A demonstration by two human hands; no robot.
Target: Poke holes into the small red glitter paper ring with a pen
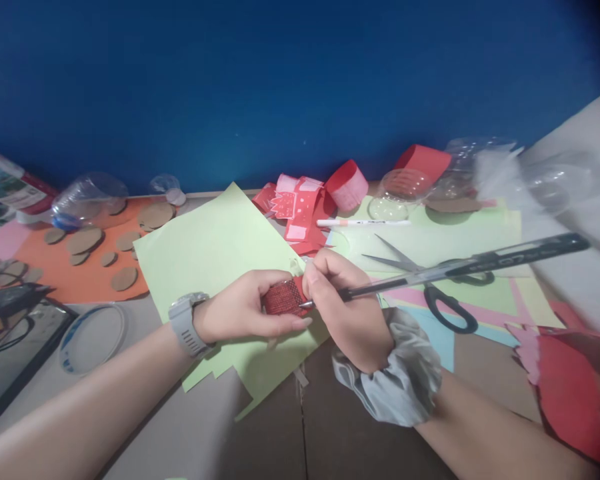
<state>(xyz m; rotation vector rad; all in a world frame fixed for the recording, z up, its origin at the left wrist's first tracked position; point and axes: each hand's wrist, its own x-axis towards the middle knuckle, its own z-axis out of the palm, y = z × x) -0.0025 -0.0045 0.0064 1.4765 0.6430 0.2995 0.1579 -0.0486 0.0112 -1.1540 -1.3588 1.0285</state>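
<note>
My left hand (250, 303), with a grey watch on its wrist, closes its thumb and fingers round a small red piece with a dark crosshatched pattern (283, 298). The fingers of my right hand (340, 300) are closed at the piece's right edge, touching it. A long pen with a clear barrel (460, 268) runs through my right hand, its metal tip against or close to the red piece. Under both hands lies a light green sheet of paper (205, 243) with a cut lower edge. How the right fingertips grip the piece's edge is partly hidden.
Scissors (450, 308) lie to the right on coloured paper, beneath the pen. A white marker (363, 223) and red paper rings (347, 185) are behind. Clear plastic bottle pieces (90, 197) and cardboard discs (85, 241) sit left on orange paper. A tape roll (93, 339) lies nearer.
</note>
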